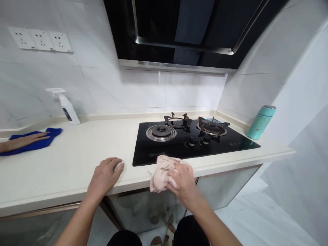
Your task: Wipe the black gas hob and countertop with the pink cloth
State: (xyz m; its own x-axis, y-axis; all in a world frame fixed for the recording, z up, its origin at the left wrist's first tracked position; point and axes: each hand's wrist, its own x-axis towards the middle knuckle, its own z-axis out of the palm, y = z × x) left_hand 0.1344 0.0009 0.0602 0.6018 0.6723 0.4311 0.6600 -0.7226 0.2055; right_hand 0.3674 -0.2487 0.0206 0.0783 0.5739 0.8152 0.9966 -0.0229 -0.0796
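My right hand (182,182) grips a crumpled pale pink cloth (161,174), which lies over the counter's front edge and hangs down a little. The cloth's upper part meets the front edge of the black glass gas hob (217,150). To the left of the hob, my left hand (106,176) rests on the cream countertop (102,143) near its front edge. Its fingers are bent, with a light patch showing between thumb and forefinger. A burner (161,131) without a pan support sits at the hob's left.
A co-worker's hand (30,139) lies on a blue cloth (51,136) at far left. A white spray bottle (68,107) stands by the wall. A loose pan support (179,122) sits behind the burners. Right of the hob is a turquoise flask (260,123); a range hood (176,34) hangs above.
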